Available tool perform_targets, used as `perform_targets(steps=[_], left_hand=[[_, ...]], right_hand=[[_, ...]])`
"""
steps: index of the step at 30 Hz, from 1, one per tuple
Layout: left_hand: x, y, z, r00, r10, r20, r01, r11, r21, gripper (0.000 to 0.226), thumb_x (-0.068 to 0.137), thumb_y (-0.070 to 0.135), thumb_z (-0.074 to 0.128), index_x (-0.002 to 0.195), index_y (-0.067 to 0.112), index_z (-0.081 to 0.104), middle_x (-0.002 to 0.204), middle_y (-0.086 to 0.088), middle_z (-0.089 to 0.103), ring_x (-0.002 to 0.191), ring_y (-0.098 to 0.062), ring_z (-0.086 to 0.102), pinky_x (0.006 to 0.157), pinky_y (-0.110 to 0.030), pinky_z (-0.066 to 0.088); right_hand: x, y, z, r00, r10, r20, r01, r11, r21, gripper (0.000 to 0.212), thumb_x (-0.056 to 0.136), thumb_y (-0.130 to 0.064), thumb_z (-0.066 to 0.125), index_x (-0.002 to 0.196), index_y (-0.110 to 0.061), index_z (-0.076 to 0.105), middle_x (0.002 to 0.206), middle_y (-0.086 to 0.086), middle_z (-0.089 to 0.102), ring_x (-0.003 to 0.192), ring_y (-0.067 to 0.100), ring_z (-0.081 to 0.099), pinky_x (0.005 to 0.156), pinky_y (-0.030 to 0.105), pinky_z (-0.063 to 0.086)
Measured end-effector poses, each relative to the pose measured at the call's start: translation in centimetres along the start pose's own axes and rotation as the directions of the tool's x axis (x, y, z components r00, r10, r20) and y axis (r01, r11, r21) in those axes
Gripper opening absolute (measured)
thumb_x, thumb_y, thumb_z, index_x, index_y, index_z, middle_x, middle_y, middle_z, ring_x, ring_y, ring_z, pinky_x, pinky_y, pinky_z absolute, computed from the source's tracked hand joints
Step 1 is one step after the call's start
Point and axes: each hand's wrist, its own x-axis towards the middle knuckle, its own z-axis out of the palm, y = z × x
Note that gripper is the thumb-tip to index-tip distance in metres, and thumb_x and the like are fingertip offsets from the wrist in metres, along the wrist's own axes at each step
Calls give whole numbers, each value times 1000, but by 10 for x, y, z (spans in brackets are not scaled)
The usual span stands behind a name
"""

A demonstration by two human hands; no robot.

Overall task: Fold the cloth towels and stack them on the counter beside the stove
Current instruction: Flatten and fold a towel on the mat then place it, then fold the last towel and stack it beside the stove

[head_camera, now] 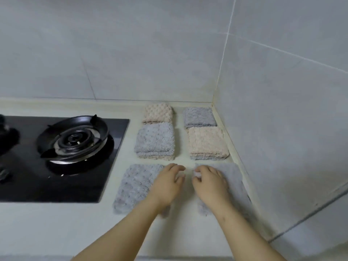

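1 grey left towel (135, 185) lies under the slack-fingered left grip (166, 185); right grip (209, 183) pinches the right towel (232, 177) by its corner.

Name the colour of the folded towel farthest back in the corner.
The corner towel is grey; best seen in the head view.

left burner (5, 136): cut by edge | near-right towel (231, 178): blurred, partly under right hand (209, 183)
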Motion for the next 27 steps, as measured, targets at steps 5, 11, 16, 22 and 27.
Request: perform_targets(steps=[5,11,16,22,27], left_hand=[[-62,-50,-84,932,-264,-248,236,962,-137,31,96,24,44,125,21,54,125,3,58,112,-12,53,85,-17,35],[-186,-146,-189,725,-501,-473,423,866,-267,29,96,28,45,123,26,54,113,12,59,98,-5,51,82,-18,36],[-318,-228,-268,474,-647,-597,506,755,-416,26,96,29,45,119,26,56,106,11,62,88,-8,55,72,-21,44],[-462,-310,-348,272,-703,-657,539,677,-502,24,95,30,45,115,28,58,107,11,63,91,-7,58,76,-22,50],[-535,-364,-397,198,-716,-670,559,644,-523,26,97,27,44,119,25,56,114,9,60,94,-4,53,71,-13,41]], right_hand=[[-13,-104,39,972,-205,119,165,945,283,19,91,-22,49,107,-21,60,116,-2,60,109,20,54,90,29,43],[-75,-253,102,820,-472,323,296,834,466,15,93,-20,47,102,-23,59,102,-8,58,93,10,53,75,22,38],[-164,-391,171,641,-637,428,385,749,539,14,92,-19,48,100,-23,59,98,-12,59,92,8,55,73,19,38],[-283,-531,246,463,-719,518,410,692,594,22,95,-22,46,114,-21,58,112,-6,57,99,9,51,77,19,40],[-341,-612,287,359,-766,533,419,643,641,17,96,-22,46,109,-24,56,102,-9,54,89,3,49,60,8,35]])
